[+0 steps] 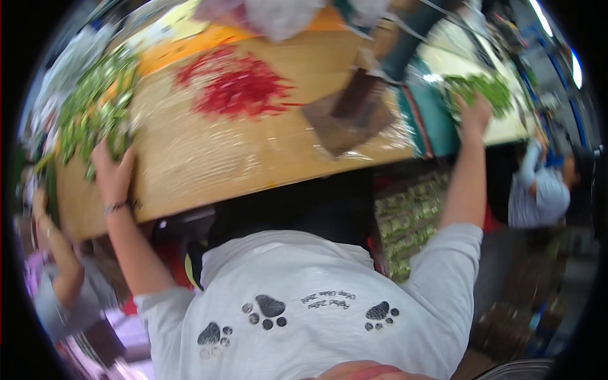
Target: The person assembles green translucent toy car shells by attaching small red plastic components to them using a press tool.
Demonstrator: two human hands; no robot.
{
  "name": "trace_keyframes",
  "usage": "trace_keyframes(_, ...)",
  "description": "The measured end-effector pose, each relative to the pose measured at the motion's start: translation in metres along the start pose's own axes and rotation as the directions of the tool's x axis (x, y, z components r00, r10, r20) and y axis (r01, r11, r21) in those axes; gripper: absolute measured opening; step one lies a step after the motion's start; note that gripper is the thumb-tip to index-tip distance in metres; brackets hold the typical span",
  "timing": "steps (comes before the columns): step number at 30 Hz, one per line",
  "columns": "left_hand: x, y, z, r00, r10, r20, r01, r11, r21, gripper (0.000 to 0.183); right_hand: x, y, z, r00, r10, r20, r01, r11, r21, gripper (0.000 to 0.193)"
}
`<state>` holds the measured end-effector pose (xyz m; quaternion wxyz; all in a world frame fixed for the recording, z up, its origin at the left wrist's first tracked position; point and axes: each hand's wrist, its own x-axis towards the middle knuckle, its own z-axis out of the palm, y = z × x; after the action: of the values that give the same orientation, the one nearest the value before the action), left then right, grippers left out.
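Note:
On the left of the table, my left hand point(114, 166) reaches to the near edge of a pile of long green pieces point(95, 104) with some orange among them. Its thumb stands apart from the fingers. Far to the right, my right hand point(474, 115) is at a bunch of bright green pieces point(495, 94) on a pale surface. The fingers there are blurred and partly hidden, so I cannot tell if they grip any. Between my hands, a loose heap of thin red strips point(244, 85) lies on the wooden table point(183, 168).
A brown block-like stand on a flat plate point(348, 123) rises right of the red heap. Beside it lies a dark green strip point(437, 120). Clear plastic bags point(278, 16) sit at the far edge. Co-workers point(544, 190) point(63, 285) are close on both sides.

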<state>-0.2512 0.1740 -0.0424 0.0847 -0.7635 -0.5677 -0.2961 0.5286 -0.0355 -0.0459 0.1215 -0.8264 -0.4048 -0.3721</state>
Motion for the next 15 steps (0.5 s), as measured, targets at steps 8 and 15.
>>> trace_keyframes(8, -0.009, 0.034, -0.007, 0.968, -0.233, -0.09, 0.157, 0.847, -0.508, 0.069, -0.003, -0.015, -0.045, 0.765, 0.368, -0.528, -0.301, 0.93, 0.211, 0.052)
trace_keyframes(15, -0.077, 0.11, -0.052, 0.851, 0.081, 0.52, 0.523, -0.225, -0.822, 0.082, -0.156, -0.217, -0.25, 0.622, -0.37, -0.691, 0.747, 0.545, 0.381, 0.009)
